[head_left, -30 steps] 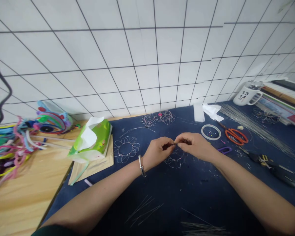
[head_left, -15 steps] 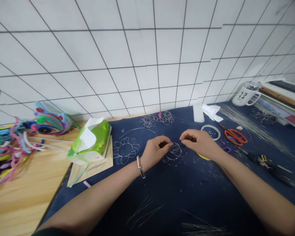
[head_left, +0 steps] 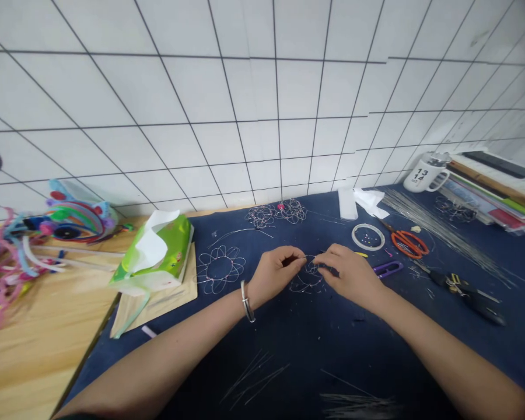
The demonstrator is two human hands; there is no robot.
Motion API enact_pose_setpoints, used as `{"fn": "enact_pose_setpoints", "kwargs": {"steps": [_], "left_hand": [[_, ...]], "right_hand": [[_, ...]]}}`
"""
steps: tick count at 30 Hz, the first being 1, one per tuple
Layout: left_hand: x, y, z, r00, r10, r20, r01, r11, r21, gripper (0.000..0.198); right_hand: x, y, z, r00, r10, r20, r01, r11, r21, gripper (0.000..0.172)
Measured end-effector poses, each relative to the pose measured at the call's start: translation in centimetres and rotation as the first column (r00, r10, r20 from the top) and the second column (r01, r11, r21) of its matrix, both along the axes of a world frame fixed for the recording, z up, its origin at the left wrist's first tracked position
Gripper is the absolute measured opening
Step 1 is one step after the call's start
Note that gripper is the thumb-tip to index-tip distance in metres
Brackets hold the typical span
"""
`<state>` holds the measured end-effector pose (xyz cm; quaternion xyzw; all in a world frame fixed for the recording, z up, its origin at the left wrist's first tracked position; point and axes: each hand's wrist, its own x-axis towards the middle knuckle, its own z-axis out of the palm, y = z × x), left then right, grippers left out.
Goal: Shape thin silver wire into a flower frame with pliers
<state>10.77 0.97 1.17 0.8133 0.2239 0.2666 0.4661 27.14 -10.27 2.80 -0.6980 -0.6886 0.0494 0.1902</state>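
My left hand [head_left: 277, 269], a silver bangle at its wrist, pinches the left edge of a thin wire flower [head_left: 305, 287] above the dark blue mat. My right hand [head_left: 350, 273] is at the flower's other side, fingertips and thumb closed on its wire loops. The fingers hide part of the wire. Left of my left hand lies a flat wire flower with open loop petals [head_left: 219, 269]. Farther back sit bunched wire flowers [head_left: 261, 216] with a pink bead beside them. A white ring dish [head_left: 368, 236] of small beads is beyond my right hand.
Orange-handled scissors [head_left: 409, 244], purple thread snips [head_left: 388, 269] and black pliers [head_left: 468, 294] lie to the right, near a long wire bundle [head_left: 450, 236]. A green tissue pack [head_left: 175, 251] is at left. Cut wires [head_left: 256, 379] lie in front. A white mug [head_left: 424, 173] stands at the back.
My right hand has moved left and in to the wire flower, its fingers now on the loops. My left hand keeps its pinch. The view has shifted slightly.
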Motion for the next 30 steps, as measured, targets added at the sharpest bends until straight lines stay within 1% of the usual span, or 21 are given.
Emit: {"fn": "enact_pose_setpoints", "kwargs": {"steps": [2, 4, 7, 10, 12, 15, 19, 22, 25, 28, 30], "left_hand": [[0.0, 0.0, 0.0, 0.999, -0.032, 0.004, 0.032, 0.998, -0.054, 0.018], [0.0, 0.1, 0.0, 0.998, -0.069, 0.005, 0.069, 0.987, -0.144, 0.017], [0.0, 0.4, 0.0, 0.995, -0.102, 0.016, 0.103, 0.958, -0.268, 0.016], [0.0, 0.5, 0.2, 0.994, -0.107, 0.017, 0.107, 0.943, -0.315, 0.014], [0.0, 0.5, 0.2, 0.993, -0.114, 0.014, 0.112, 0.942, -0.317, 0.013], [0.0, 0.4, 0.2, 0.993, -0.119, 0.001, 0.114, 0.95, -0.292, 0.013], [-0.1, 0.2, 0.2, 0.99, -0.135, -0.032, 0.124, 0.965, -0.233, 0.015], [-0.1, 0.1, 0.2, 0.986, -0.162, -0.033, 0.152, 0.967, -0.204, 0.016], [-0.2, 0.1, 0.3, 0.982, -0.185, -0.025, 0.177, 0.966, -0.19, 0.018], [-0.3, 0.2, 0.5, 0.983, -0.181, -0.038, 0.173, 0.973, -0.154, 0.019], [-0.4, 0.3, 0.7, 0.983, -0.174, -0.06, 0.166, 0.979, -0.118, 0.019]], "right_hand": [[-0.1, 0.0, -0.1, 0.996, 0.037, 0.075, -0.038, 0.999, 0.006, 0.021], [-0.2, 0.0, 0.0, 0.993, 0.063, 0.1, -0.063, 0.998, 0.002, 0.02], [0.0, 0.0, 0.4, 0.996, 0.046, 0.078, -0.047, 0.999, 0.011, 0.019], [0.5, -0.1, 0.6, 0.998, 0.044, 0.052, -0.045, 0.999, 0.018, 0.02], [0.8, -0.2, 0.6, 0.997, 0.063, 0.054, -0.064, 0.998, 0.021, 0.025], [1.1, -0.3, 0.7, 0.99, 0.092, 0.106, -0.094, 0.996, 0.013, 0.032], [0.7, -0.4, 1.0, 0.965, 0.169, 0.202, -0.16, 0.985, -0.06, 0.039], [0.4, -0.4, 1.1, 0.955, 0.193, 0.226, -0.177, 0.98, -0.088, 0.04], [0.5, -0.5, 1.1, 0.968, 0.188, 0.165, -0.176, 0.981, -0.087, 0.033], [0.8, -0.5, 1.1, 0.987, 0.163, 0.01, -0.161, 0.983, -0.087, 0.026], [1.1, -0.3, 1.0, 0.982, 0.159, -0.1, -0.166, 0.984, -0.069, 0.023]]}}
